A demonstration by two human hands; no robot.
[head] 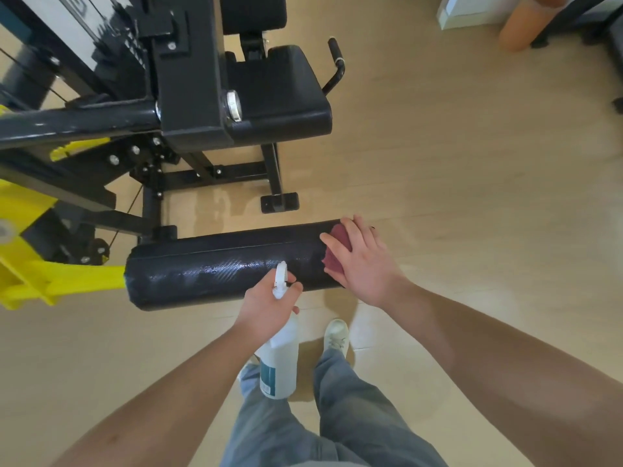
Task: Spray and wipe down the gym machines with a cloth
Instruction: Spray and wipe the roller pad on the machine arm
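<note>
Under right hand (362,261) lies half-hidden cloth (339,238), perhaps bunched.

Left hand (269,303) curled, gripping; right hand (360,261) flat.

Roller pad (219,264) lies crosswise, just ahead of the right shoe (336,333), with the lever arm (67,281) at its left end. Seat (279,92) sits behind the pad, well apart, with the machine frame (188,79) to its left. Right hand (360,261) lies flat on the cloth (337,254) at the pad's right end. Left hand (269,305) grips the spray bottle (279,358) by the neck at the pad's near edge, nozzle over the pad.
</note>
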